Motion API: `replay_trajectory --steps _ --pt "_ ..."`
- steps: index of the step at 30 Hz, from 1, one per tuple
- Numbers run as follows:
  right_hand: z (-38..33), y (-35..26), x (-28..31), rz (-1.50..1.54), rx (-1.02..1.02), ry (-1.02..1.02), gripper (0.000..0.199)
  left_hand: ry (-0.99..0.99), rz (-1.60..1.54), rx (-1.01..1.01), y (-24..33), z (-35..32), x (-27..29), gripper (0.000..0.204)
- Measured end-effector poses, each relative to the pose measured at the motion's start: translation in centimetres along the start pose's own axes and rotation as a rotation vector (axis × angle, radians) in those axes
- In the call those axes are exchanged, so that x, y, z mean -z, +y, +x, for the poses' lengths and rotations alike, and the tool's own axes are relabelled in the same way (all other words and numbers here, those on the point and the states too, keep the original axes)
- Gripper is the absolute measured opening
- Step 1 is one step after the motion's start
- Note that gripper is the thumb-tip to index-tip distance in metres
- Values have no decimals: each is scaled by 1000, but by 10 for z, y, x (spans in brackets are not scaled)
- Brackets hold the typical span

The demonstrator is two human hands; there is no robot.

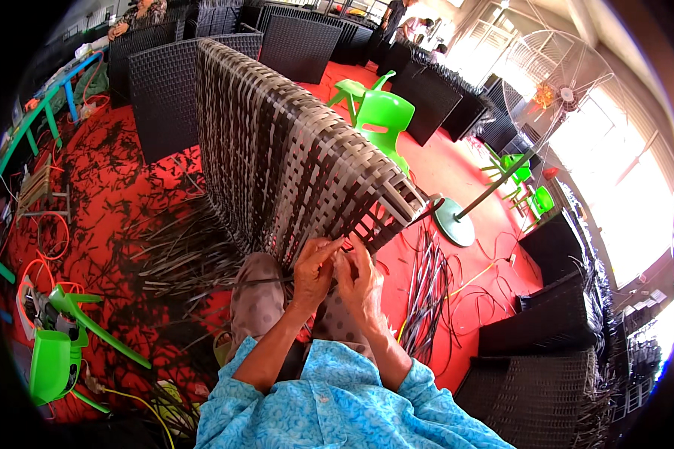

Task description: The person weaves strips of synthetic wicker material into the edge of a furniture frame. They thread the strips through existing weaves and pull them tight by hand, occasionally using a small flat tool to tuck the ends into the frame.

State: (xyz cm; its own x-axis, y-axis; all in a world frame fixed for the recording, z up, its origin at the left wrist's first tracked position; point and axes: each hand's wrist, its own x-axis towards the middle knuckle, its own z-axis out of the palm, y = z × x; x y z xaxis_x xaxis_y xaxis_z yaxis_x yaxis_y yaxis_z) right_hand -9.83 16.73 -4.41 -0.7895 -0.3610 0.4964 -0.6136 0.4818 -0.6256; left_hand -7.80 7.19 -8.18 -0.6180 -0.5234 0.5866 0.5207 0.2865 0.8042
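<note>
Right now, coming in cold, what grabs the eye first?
The big brown-and-black woven piece slanting across the middle, with the left hand and right hand together at its near lower edge. Next, the vivid red floor, littered with dark strips on the left. Then the bright green chair just beyond the piece, and the big caged fan at upper right.

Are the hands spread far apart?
No, the left hand and right hand are close together by the near end of the woven piece.
</note>
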Motion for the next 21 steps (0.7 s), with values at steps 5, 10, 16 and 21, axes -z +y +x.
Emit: replay_trajectory --steps 5,10,16,21 --pt "-11 10 -2 1 40 -29 32 -11 -56 12 -4 -2 1 35" --pt "-8 11 -7 49 -14 -68 31 1 -92 45 -4 0 2 29" --pt "-8 5 -14 105 8 19 29 -18 -114 83 3 3 8 26" --pt "-6 8 -14 -21 113 13 29 -71 -108 153 4 7 11 26"
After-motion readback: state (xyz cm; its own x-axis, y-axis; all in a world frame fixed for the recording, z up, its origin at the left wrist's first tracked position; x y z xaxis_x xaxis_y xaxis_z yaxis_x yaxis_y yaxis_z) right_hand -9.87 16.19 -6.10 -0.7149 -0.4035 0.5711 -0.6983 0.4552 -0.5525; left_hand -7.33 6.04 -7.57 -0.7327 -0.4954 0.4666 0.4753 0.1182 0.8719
